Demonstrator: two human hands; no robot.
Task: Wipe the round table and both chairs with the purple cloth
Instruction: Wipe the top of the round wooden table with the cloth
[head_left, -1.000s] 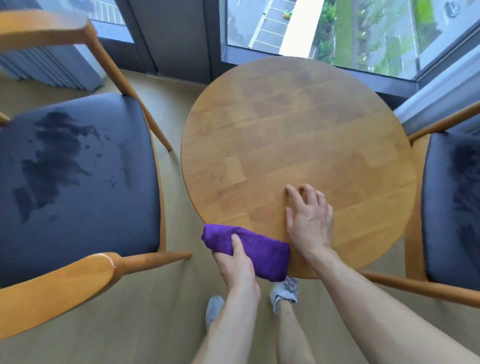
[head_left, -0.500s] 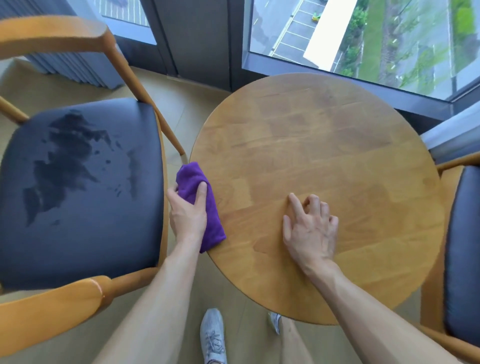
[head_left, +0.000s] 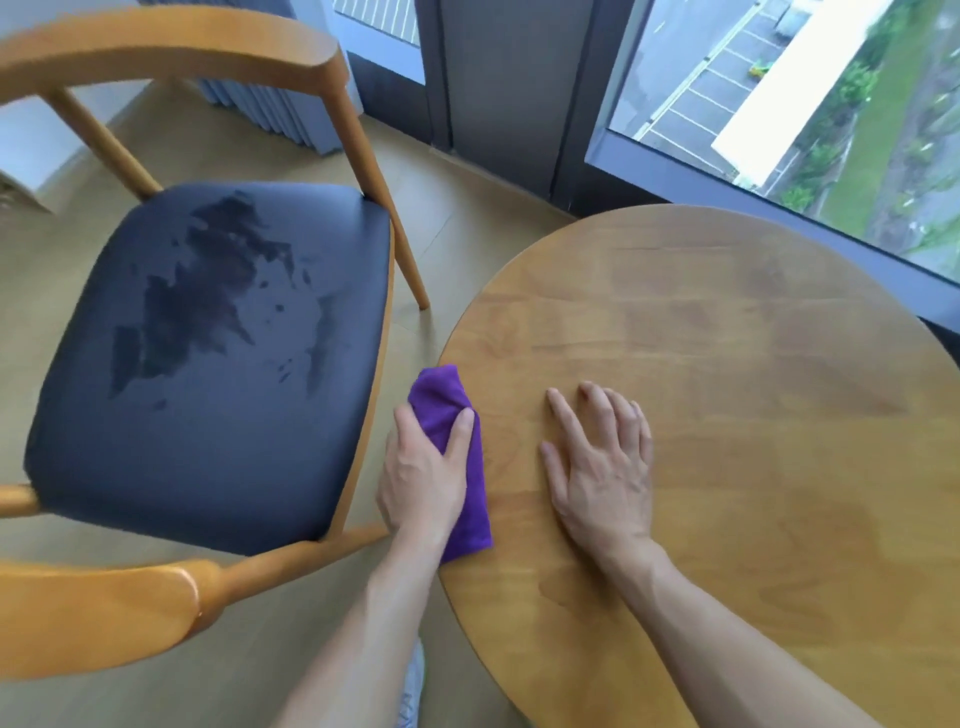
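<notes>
A view from above, looking down at two bare forearms reaching over a round wooden table (head_left: 727, 415) with a warm honey-coloured top. The left hand (head_left: 423, 480) grips a folded purple cloth (head_left: 457, 452) at the table's left edge, the thumb lying along the top of the cloth and the fingers wrapped around its outer side, where they are hidden from sight. The cloth is draped over the rim, part of it lying on the tabletop and part hanging over the side. The right hand (head_left: 602, 467) lies palm down on the tabletop just beside the cloth, its fingers straight and slightly spread, holding nothing.

To the left of the table stands a wooden armchair with a dark navy padded seat (head_left: 208, 364). Irregular darker patches that look damp mark the middle of the seat. The chair's curved wooden backrest (head_left: 171, 47) arches across the upper left, and a rounded wooden armrest (head_left: 98, 618) sits in the lower left corner. The chair's seat frame is near the table's edge, with the left hand and cloth between them.

The floor (head_left: 467, 218) is pale wood. Beyond the table, a large window (head_left: 779, 93) in a dark frame looks down on a parking area and green grass. Between the forearms, at the bottom edge, part of a light grey shoe (head_left: 413, 686) shows.
</notes>
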